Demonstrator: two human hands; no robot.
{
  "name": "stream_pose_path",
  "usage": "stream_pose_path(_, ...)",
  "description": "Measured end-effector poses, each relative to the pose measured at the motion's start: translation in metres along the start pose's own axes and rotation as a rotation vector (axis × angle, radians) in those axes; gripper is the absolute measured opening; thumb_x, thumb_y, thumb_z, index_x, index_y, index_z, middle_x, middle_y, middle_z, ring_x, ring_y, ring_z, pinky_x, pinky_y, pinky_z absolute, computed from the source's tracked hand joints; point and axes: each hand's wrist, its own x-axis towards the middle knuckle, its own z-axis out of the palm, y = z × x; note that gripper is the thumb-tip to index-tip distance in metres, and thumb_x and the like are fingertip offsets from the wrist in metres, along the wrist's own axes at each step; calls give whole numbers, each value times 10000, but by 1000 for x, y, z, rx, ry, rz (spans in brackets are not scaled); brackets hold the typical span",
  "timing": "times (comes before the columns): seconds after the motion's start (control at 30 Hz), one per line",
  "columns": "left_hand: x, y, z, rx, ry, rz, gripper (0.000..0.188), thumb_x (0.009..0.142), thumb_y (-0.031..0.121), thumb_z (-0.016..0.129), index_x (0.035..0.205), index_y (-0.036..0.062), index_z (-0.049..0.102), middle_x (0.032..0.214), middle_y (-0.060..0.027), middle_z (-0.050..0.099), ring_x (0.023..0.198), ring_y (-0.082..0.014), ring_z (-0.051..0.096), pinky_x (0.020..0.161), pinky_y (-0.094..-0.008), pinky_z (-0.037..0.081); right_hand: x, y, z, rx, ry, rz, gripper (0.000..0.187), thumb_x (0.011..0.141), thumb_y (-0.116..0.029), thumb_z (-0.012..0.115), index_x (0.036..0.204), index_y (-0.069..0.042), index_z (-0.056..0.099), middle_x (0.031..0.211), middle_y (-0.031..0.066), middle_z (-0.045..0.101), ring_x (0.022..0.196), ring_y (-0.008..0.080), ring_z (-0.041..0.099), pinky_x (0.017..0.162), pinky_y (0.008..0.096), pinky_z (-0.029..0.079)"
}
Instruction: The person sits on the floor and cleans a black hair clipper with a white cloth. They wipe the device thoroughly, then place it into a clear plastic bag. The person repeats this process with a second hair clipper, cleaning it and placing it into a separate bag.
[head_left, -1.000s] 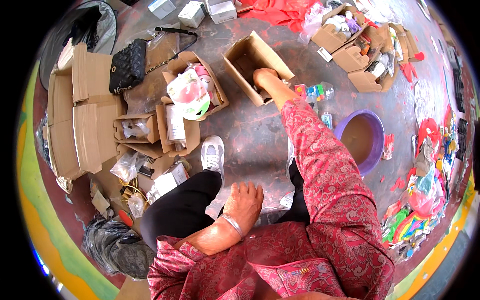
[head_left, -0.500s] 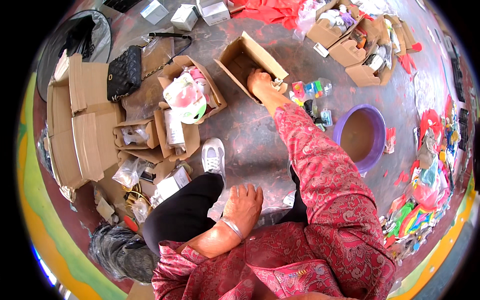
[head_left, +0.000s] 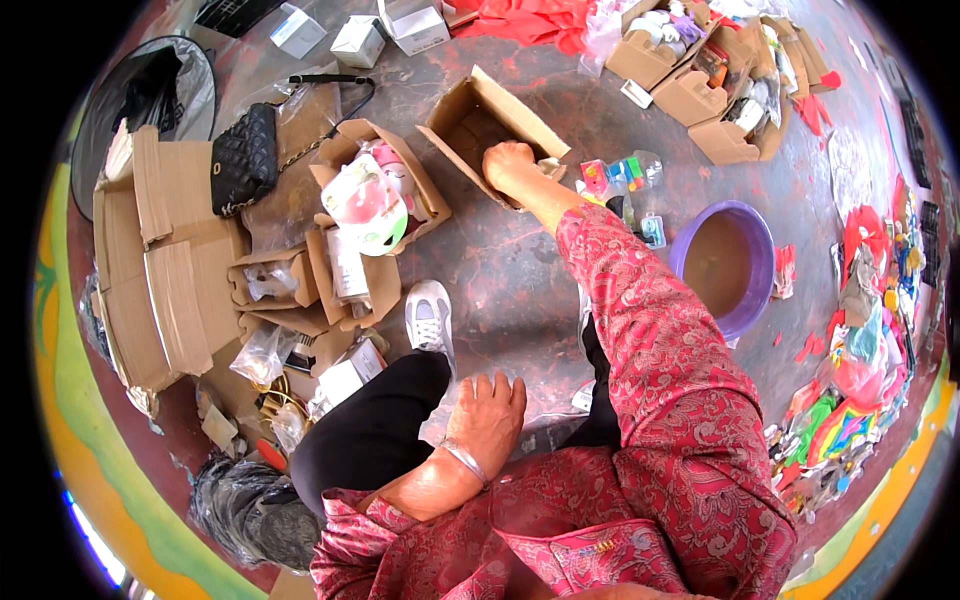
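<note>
My right hand point(head_left: 511, 168) reaches into an open brown cardboard box point(head_left: 540, 132), over its near side. Its fingers curl down, and the fingertips are hidden inside, so what they hold cannot be made out. A torn flap or scrap of cardboard point(head_left: 550, 167) sticks up beside the wrist. My left hand point(head_left: 485, 420) rests palm down near my lap with the fingers stretched out, holding nothing. It wears a silver bangle point(head_left: 463, 462). Just right of the box lie small colourful packaged items point(head_left: 625, 176).
A purple tub point(head_left: 762, 285) of murky water stands at right. Left are an open box with plush toys point(head_left: 372, 205), a black quilted handbag point(head_left: 245, 160) and a large flattened carton point(head_left: 180, 300). Filled boxes point(head_left: 715, 90) stand at far right; plastic scraps point(head_left: 860, 370) line the right edge.
My right hand has shifted slightly left inside the box, its fist turned a little. The whole view has moved slightly. My left hand stays in place.
</note>
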Motion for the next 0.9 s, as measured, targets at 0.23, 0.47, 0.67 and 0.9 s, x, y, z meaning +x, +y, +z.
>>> stream_pose_path(0.23, -1, -1, -1, 9, 42, 21, 471, 708, 245, 639, 1113, 37, 519, 955, -89, 536, 903, -224, 513, 750, -348, 398, 10, 4, 2, 312, -219, 60, 264, 721, -158, 581, 958, -104, 683, 1043, 133, 629, 972, 277, 612, 770, 379, 506)
stream_pose_path(0.47, 1, -2, -5, 22, 12, 39, 480, 700, 251, 642, 1110, 36, 517, 936, -86, 529, 882, -220, 512, 743, -342, 395, 60, 19, 29, 463, -126, 72, 254, 685, -102, 554, 897, -37, 677, 939, 198, 636, 904, 322, 626, 753, 422, 503)
stream_pose_path(0.67, 2, 1, -7, 24, 17, 6, 406, 718, 211, 589, 1078, 33, 534, 889, -79, 525, 853, -215, 510, 733, -341, 392, 16, 52, -43, 1061, -130, -194, 184, 682, -54, 571, 825, -8, 677, 695, 115, 638, 594, 196, 594, 537, 323, 460)
stream_pose_path(0.9, 1, 3, -4, 10, 57, -12, 351, 757, 156, 514, 1083, 29, 547, 879, -81, 533, 831, -220, 512, 750, -356, 393, 4, 61, -93, 952, -55, -302, 247, 671, 1, 568, 892, -17, 676, 680, 69, 628, 579, 139, 568, 477, 282, 424)
